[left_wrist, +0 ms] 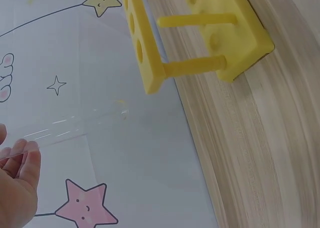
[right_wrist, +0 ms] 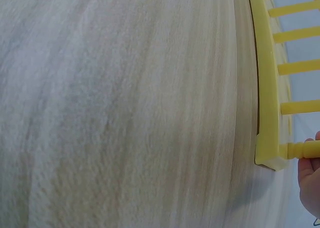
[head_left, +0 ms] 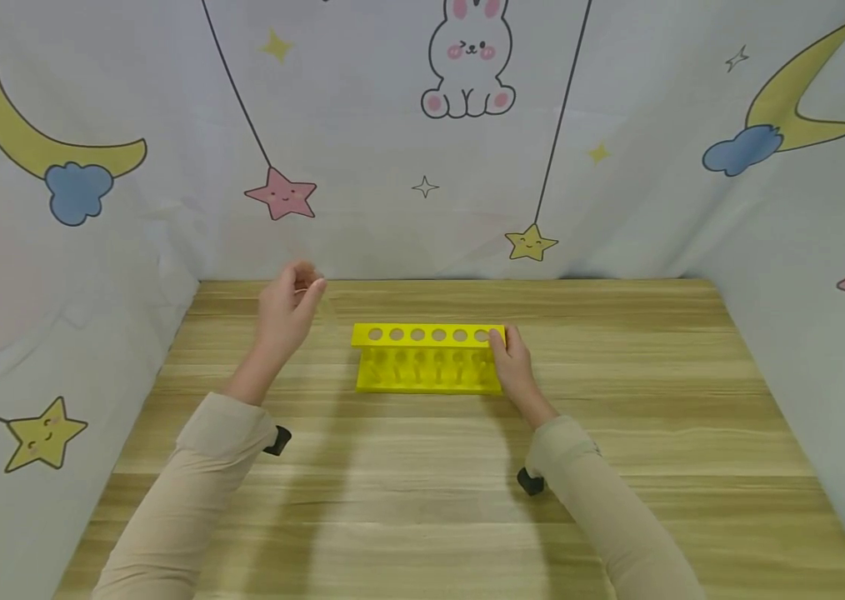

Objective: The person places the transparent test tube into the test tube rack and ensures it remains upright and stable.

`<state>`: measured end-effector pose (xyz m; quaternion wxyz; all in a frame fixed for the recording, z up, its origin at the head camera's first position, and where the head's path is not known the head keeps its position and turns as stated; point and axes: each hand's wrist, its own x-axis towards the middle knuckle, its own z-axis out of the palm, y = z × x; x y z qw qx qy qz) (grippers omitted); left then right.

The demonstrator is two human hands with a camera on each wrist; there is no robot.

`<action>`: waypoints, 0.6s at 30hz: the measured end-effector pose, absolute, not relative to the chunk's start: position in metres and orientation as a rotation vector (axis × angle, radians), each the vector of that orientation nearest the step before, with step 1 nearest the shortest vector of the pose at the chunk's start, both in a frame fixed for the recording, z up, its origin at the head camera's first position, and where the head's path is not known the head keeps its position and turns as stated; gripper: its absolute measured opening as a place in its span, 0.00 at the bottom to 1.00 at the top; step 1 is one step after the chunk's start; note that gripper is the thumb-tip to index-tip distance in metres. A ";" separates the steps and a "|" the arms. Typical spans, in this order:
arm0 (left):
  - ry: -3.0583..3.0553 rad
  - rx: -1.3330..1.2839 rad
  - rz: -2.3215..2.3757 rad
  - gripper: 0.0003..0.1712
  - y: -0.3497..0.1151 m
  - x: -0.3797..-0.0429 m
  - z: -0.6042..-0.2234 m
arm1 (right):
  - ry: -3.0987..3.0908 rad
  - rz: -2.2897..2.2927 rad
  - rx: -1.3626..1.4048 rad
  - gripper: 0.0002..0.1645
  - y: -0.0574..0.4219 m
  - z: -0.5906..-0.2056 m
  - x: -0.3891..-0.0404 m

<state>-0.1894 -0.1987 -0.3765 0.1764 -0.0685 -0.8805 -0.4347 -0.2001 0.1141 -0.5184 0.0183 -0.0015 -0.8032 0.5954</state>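
Observation:
A yellow test tube rack (head_left: pixel 428 342) stands on the wooden table, with a row of round holes along its top plate and pegs below. My right hand (head_left: pixel 516 364) grips the rack's right end, thumb on top by the last hole. To the left of the rack and raised above the table, my left hand (head_left: pixel 286 314) holds a clear test tube (left_wrist: pixel 75 127) between thumb and fingers. In the left wrist view the tube points toward the rack, apart from it. The right wrist view shows right-hand fingers (right_wrist: pixel 306 173) at the end post.
The wood-grain table (head_left: pixel 422 483) reaches back to a white cloth backdrop (head_left: pixel 377 233) printed with stars, moons and a rabbit. Cloth walls also rise at the left and right sides. Each wrist wears a small black camera, one showing below the left cuff (head_left: pixel 278 441).

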 end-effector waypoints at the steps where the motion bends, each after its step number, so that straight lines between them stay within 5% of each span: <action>1: -2.495 -0.196 -1.233 0.19 -0.198 -0.189 -0.377 | -2.493 1.847 -0.002 0.19 0.114 -0.518 -0.200; 18: -2.490 -0.262 -1.265 0.19 -0.181 -0.188 -0.380 | -2.486 1.832 -0.004 0.19 0.113 -0.517 -0.200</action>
